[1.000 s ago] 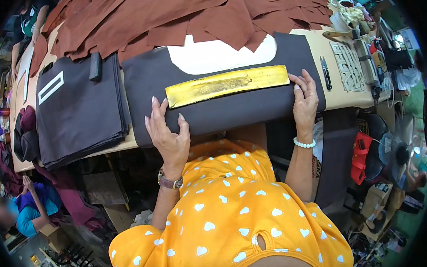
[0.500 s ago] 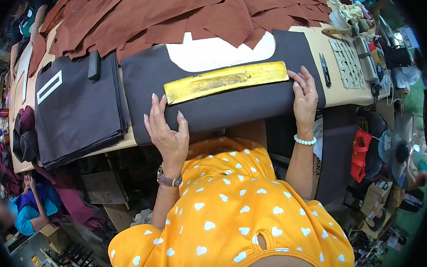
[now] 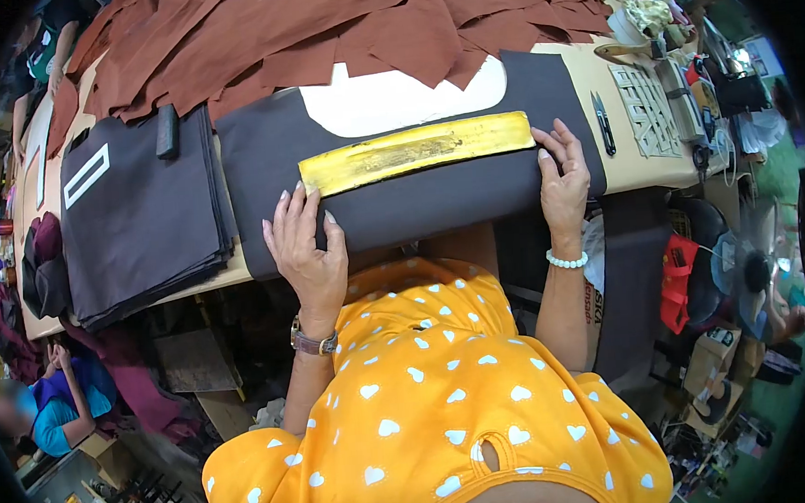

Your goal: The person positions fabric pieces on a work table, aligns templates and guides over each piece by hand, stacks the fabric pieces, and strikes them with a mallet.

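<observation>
A long yellow bar with a worn, darkened middle [image 3: 415,151] lies flat across a dark fabric sheet [image 3: 436,203] on the table. My left hand [image 3: 309,253] rests palm down at the bar's left end, its fingers stretched out on the fabric; the fingertips are at the lower corner, and whether they press the bar I cannot tell. At the opposite end, my right hand [image 3: 564,172] has its fingers apart, with fingertips beside or against the bar's edge. Behind the bar, a white curved sheet [image 3: 402,99] lies partly over the dark fabric.
Reddish-brown cut pieces [image 3: 352,24] cover the far side. A dark fabric stack [image 3: 142,212] lies left, bearing a white rectangular frame [image 3: 87,177] and a dark block [image 3: 167,132]. Black-handled snips [image 3: 604,124] and a slatted template [image 3: 645,112] lie right. Another person [image 3: 71,401] is at lower left.
My left fingers have flattened and shifted slightly down beside the bar's left end. The whole view has moved a little; the bar stays on the dark fabric.
</observation>
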### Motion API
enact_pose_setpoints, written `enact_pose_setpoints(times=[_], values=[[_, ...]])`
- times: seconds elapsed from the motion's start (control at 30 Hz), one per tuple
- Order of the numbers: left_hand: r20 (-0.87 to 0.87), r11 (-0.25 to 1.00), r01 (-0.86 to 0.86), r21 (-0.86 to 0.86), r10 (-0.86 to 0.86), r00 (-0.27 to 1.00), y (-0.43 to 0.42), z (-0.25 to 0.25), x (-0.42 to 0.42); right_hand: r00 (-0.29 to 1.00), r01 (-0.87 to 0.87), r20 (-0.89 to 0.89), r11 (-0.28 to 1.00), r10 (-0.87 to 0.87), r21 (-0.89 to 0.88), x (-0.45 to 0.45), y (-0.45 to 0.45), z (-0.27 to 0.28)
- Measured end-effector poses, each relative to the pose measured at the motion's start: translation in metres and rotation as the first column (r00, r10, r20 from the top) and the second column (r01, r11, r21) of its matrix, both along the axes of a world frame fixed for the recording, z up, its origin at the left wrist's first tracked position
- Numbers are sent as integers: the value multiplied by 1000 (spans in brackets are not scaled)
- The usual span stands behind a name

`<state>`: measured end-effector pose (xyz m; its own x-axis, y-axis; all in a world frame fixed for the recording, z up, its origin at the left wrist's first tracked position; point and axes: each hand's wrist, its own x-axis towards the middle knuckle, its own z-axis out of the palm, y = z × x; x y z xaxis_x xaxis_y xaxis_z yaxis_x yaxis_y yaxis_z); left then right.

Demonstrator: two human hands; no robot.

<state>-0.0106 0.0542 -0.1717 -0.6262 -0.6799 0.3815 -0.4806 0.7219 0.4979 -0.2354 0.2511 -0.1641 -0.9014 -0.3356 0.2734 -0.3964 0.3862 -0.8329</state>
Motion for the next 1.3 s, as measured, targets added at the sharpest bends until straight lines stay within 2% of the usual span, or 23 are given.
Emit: enact_pose_setpoints(times=[0.1,0.2,0.3,0.67,0.77,0.87,0.97,1.0,1.03,1.13,1.2,1.3], values=[[-2,1000,2,-2,-2,1000,-1,-1,0,1000,30,4,1000,-30,-8,1,0,-2],[7,1000,1,-11,-1,1000,-1,-2,0,986,62,-160,988,-38,144,3,0,-2],[10,1000,0,-16,0,1000,-1,-2,0,968,23,-251,983,23,180,1,1,-5],[47,998,13,-56,-10,999,-1,-4,1,942,67,-334,961,27,267,3,-1,-7],[106,987,41,-152,-25,994,-1,0,-1,921,65,-386,951,59,301,4,-2,-6],[332,941,134,-311,-24,943,-1,14,-5,861,121,-497,903,111,412,9,-6,3],[391,958,154,-241,-49,919,5,23,-11,816,161,-551,848,174,506,9,-9,5],[407,948,163,-274,-39,913,8,23,-13,809,169,-557,831,190,530,8,-9,7],[421,936,174,-306,-31,907,10,23,-17,809,171,-557,831,188,529,7,-9,9],[452,919,204,-338,-32,891,11,27,-23,899,-1,-399,912,181,411,-7,-1,12],[465,919,236,-315,-68,883,11,32,-27,940,-67,-314,973,136,222,-35,11,12],[412,910,280,-305,-138,901,9,34,-32,889,279,-431,928,-153,248,-80,44,20]])
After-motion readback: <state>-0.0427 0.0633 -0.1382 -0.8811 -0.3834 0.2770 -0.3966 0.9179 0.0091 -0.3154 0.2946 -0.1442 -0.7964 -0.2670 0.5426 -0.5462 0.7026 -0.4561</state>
